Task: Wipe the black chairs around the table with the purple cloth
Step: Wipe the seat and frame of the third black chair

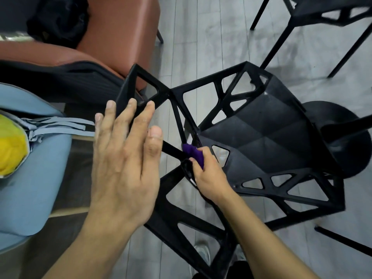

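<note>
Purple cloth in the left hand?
No, the right hand grips the purple cloth against the black chair; the left hand rests on its backrest.

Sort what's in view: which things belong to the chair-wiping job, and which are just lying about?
In the job: purple cloth, gripped by the right hand; black chair, with the left hand resting on its back; second black chair.
Lying about: brown chair; blue seat; yellow item.

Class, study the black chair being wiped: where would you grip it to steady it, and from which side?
Grip the black chair by its backrest's top bar, from above on the near side. The back is an open lattice, so the grip can close round a bar, clear of the purple cloth.
</note>
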